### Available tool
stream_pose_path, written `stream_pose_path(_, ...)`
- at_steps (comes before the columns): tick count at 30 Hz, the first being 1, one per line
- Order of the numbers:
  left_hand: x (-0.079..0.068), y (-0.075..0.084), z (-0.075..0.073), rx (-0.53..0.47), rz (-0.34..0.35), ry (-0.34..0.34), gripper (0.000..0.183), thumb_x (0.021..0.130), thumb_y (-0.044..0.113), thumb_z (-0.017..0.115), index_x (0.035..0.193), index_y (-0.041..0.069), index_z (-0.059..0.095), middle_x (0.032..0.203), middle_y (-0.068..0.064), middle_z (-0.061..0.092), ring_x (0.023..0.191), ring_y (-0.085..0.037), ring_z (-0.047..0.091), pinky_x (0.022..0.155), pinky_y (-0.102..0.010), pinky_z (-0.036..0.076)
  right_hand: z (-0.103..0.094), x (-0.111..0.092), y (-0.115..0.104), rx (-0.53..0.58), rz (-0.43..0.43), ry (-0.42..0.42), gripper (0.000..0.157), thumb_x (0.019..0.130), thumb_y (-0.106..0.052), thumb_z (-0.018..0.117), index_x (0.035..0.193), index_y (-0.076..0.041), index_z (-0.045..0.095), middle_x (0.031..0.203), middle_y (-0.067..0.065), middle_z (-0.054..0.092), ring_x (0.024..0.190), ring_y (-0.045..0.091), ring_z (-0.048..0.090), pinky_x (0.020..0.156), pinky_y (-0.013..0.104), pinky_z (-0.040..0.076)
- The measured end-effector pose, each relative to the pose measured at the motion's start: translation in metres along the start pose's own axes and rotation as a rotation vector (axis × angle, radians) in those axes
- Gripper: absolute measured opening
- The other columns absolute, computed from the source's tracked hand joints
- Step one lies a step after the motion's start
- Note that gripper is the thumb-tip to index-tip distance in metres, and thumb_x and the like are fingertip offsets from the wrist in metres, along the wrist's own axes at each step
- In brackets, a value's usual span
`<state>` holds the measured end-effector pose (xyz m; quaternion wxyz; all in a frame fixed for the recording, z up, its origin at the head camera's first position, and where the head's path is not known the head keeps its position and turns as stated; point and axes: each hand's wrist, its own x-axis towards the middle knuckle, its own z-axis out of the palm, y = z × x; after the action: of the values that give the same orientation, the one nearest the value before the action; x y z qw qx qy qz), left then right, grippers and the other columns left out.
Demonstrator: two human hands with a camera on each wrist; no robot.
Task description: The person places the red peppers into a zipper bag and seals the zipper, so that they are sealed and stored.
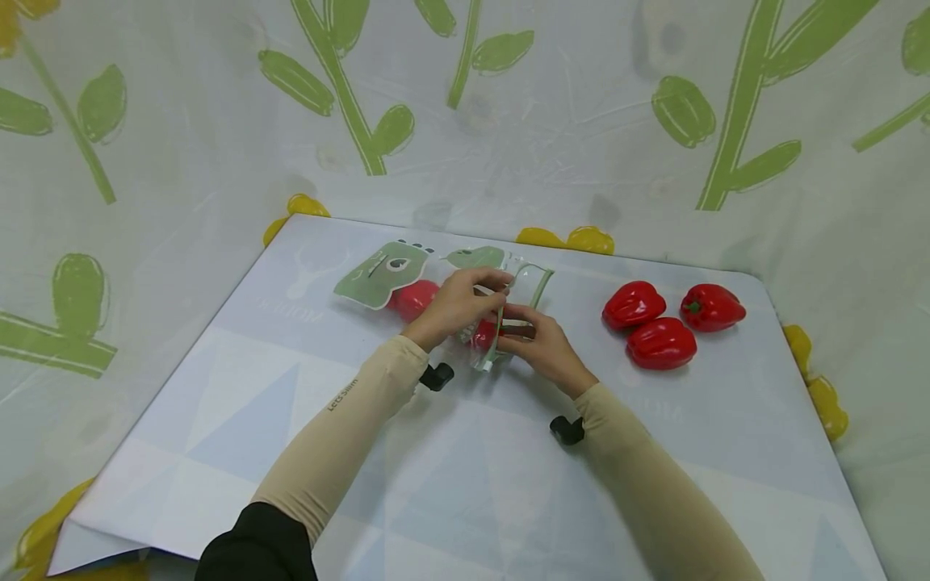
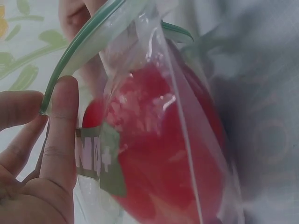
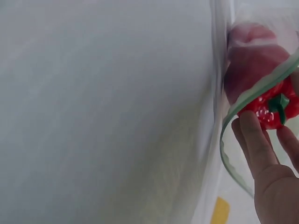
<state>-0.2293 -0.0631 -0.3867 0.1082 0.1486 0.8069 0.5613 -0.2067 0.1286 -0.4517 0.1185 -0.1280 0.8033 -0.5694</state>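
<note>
A clear zip bag with a green seal strip is held up off the table near its middle, and a red pepper is seen inside it through the plastic. The bag's mouth is pinched from both sides: the left hand grips the upper edge with curled fingers laid along the green strip, while the right hand grasps the opposite edge, its fingertips pressed to the curved seal just beside the pepper's green stem. The seal is bowed open in the right wrist view, so the closing is judged not yet finished, though the pepper is already in. Just to the left, touching or nearly touching the held bag, a second bag with a green printed panel is laid flat, and another red pepper is seen at its lower edge; whether that one is inside and sealed cannot be told. Well apart to the right, three loose peppers are lying in a close cluster on the table, unbagged, so most of the bagging is judged to be left. A leaf-patterned cloth is hung behind and around the table.
</note>
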Motion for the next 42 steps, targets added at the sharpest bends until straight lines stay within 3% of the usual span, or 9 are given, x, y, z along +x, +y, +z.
stream_pose_path(7,-0.002,-0.002,-0.001,0.008,-0.014,0.01,0.032,0.098,0.016,0.065,0.129,0.012,0.067,0.118,-0.006,0.067,0.09,-0.019,0.07,0.081,-0.031,0.059,0.007,0.006,-0.004,0.001,-0.005,-0.019,0.056,0.092,-0.015,0.076,0.144,-0.011,0.055,0.142,0.013,0.056,0.124,0.032,0.061,0.099,0.039,0.053)
stream_pose_path(17,-0.002,-0.005,-0.001,0.02,-0.02,0.013,0.031,0.099,0.019,0.065,0.13,0.014,0.067,0.118,-0.002,0.066,0.096,-0.019,0.068,0.083,-0.03,0.059,0.004,0.001,-0.004,-0.013,0.041,-0.015,0.06,0.092,-0.023,0.077,0.147,-0.016,0.053,0.145,0.007,0.055,0.126,0.029,0.059,0.102,0.042,0.051)
stream_pose_path(27,-0.003,-0.007,-0.002,0.034,-0.032,0.012,0.031,0.099,0.021,0.066,0.13,0.015,0.068,0.119,-0.001,0.066,0.098,-0.019,0.067,0.083,-0.03,0.059,-0.001,-0.002,0.0,0.04,0.011,-0.028,0.062,0.091,-0.026,0.079,0.146,-0.015,0.054,0.146,0.007,0.055,0.126,0.029,0.06,0.101,0.044,0.051)
stream_pose_path(37,-0.003,-0.008,-0.002,0.003,-0.018,0.016,0.03,0.098,0.015,0.066,0.128,0.014,0.068,0.118,-0.003,0.066,0.099,-0.023,0.069,0.081,-0.03,0.06,-0.01,-0.014,-0.004,-0.03,0.039,0.026,0.063,0.091,-0.028,0.078,0.148,-0.016,0.052,0.145,0.003,0.055,0.126,0.027,0.059,0.1,0.044,0.052)
stream_pose_path(42,-0.003,-0.008,-0.002,-0.029,-0.018,0.007,0.031,0.098,0.013,0.066,0.129,0.011,0.068,0.118,-0.004,0.066,0.098,-0.024,0.069,0.081,-0.031,0.06,-0.019,-0.021,-0.006,-0.073,-0.01,0.044,0.065,0.091,-0.029,0.079,0.148,-0.015,0.052,0.146,0.004,0.055,0.126,0.028,0.059,0.099,0.044,0.052)
